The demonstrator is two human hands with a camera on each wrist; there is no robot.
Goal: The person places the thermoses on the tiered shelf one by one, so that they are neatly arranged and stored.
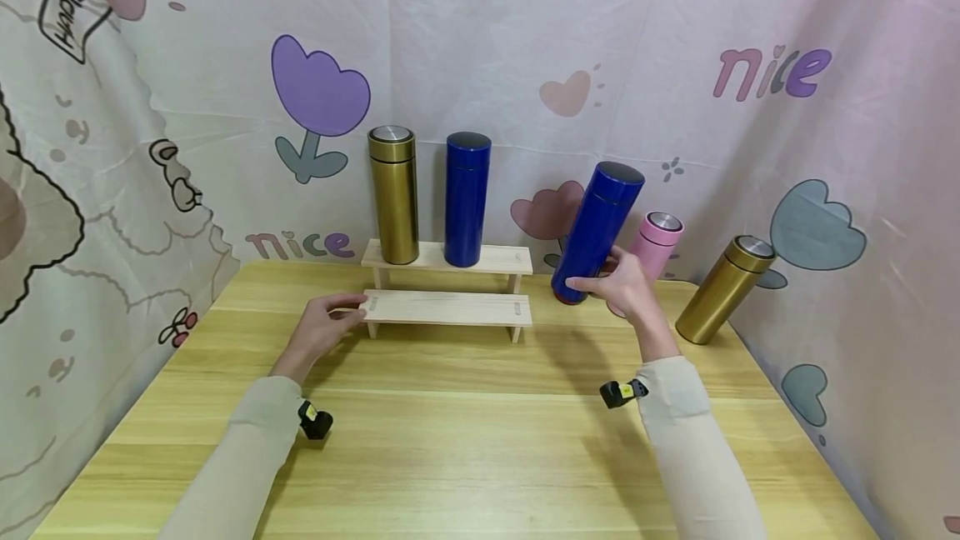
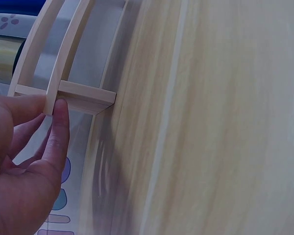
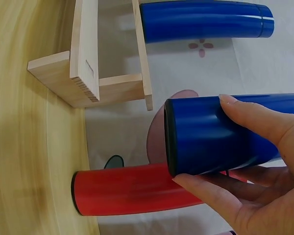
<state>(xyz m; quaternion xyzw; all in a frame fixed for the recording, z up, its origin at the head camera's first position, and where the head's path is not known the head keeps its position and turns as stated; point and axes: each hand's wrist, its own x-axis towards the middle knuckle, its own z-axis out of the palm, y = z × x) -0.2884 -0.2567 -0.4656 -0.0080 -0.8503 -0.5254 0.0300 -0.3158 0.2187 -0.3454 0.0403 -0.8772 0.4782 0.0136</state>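
My right hand (image 1: 628, 286) grips a blue thermos (image 1: 602, 219) near its lower end. That bottle leans with its top to the right, and the right wrist view shows its base raised off the table. At the other side, my left hand (image 1: 318, 330) pinches the left end of the lower board of a two-step wooden stand (image 1: 446, 307), thumb on one face and fingers on the other. On the upper step stand a gold thermos (image 1: 397, 211) and, to its right, another blue thermos (image 1: 467, 207), both upright.
A red thermos (image 3: 127, 191) stands behind the held bottle, mostly hidden in the head view. Behind my right hand is a pink thermos (image 1: 654, 248). Another gold thermos (image 1: 720, 294) stands near the right edge of the wooden table (image 1: 465, 432). A printed curtain (image 1: 487, 40) hangs behind.
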